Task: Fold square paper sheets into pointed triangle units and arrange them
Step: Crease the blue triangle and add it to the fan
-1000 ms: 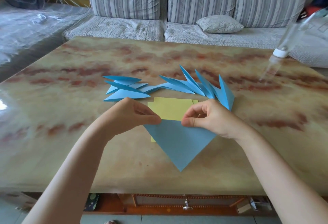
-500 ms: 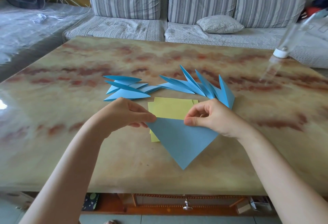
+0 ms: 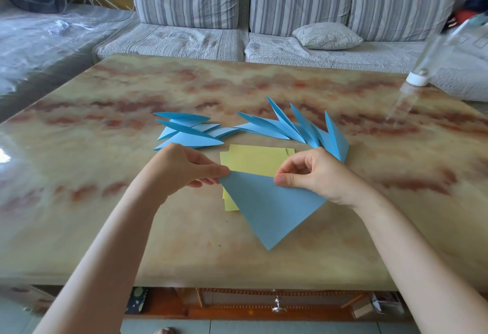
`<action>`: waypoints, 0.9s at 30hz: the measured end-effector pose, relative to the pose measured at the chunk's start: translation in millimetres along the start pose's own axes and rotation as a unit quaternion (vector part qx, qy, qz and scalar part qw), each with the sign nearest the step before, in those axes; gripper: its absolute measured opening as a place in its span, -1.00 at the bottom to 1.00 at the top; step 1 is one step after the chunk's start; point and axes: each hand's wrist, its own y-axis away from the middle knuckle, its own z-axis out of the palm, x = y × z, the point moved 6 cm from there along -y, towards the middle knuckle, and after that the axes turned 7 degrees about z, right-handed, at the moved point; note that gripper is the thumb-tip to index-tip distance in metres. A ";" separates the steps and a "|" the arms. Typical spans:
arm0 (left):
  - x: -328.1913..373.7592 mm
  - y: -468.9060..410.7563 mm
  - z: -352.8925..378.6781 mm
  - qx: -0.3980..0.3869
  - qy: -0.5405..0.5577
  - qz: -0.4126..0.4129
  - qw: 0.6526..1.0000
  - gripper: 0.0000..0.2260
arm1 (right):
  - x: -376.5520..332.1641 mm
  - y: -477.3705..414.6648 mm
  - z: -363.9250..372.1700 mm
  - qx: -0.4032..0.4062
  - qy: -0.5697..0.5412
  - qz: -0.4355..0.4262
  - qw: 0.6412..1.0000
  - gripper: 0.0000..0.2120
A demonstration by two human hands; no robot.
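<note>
Blue paper everywhere in the head view: one blue sheet folded into a downward-pointing triangle, held over one small stack of yellow sheets on the marble-patterned table. Pinched at its upper left corner by the left hand, thumb on top and fingers beneath. Pinched along its upper edge, right of centre, by the right hand, thumb pressed flat on the paper with the other fingers curled above. Lower tip of the triangle pointing toward the near table edge, apparently resting on or just over the surface; cannot tell which. Beyond the hands, two clusters of folded blue units: a left cluster of about five lying flat and overlapping, and a right cluster of about five fanned out with points standing up. At the far right table edge, one clear bottle with a white cap, blurred. Behind the table, one striped grey sofa bearing one small cushion. Compared with a second ago: left pinch shifted outward from near the middle of the upper edge to its left corner, that edge now tilted, right-hand grip and both clusters unchanged.
</note>
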 end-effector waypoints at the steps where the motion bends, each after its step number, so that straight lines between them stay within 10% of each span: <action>1: -0.6 -0.2 -1.0 0.008 0.005 -0.003 1.000 -0.86 | -0.2 -0.1 0.0 0.002 0.000 0.001 1.000 -0.95; 27: 15.9 8.8 41.7 -0.010 0.180 0.038 0.983 -0.85 | 11.6 0.7 11.8 0.169 -0.248 0.054 0.952 -0.92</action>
